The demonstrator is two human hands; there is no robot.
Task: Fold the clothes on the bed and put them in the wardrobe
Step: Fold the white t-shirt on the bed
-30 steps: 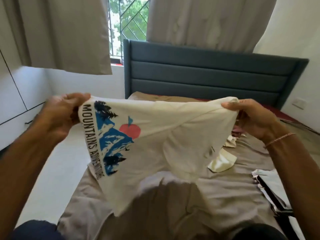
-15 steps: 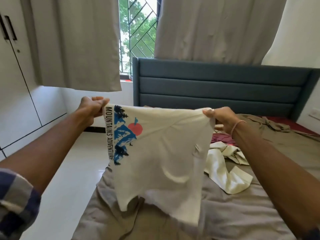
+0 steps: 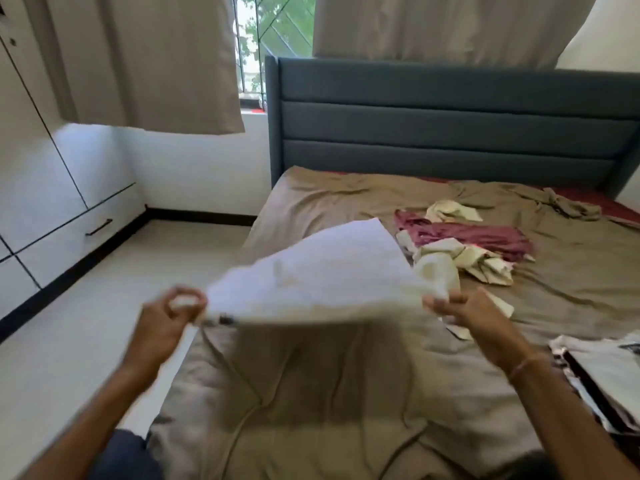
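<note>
Holding a white T-shirt (image 3: 311,278) taut between them, both hands hover above the near half of the bed (image 3: 311,393). The left hand (image 3: 162,317) has its grip closed on the shirt's left corner, fingers curled round a bunch of cloth; the right hand (image 3: 464,311) pinches the right corner, with a thin bracelet (image 3: 523,365) on its wrist. The shirt is in the air, blurred, its far edge raised toward the headboard (image 3: 450,123), and it throws a shadow on the tan sheet (image 3: 571,271) below. Farther up the bed lie a crumpled maroon garment (image 3: 478,233) and cream garments (image 3: 460,261) touching it. At the right edge rests what seems to be a folded white garment (image 3: 602,358) with dark trim. The white wardrobe (image 3: 41,202) stands to the left across the pale floor (image 3: 86,323), beside a beige curtain (image 3: 156,64)
</note>
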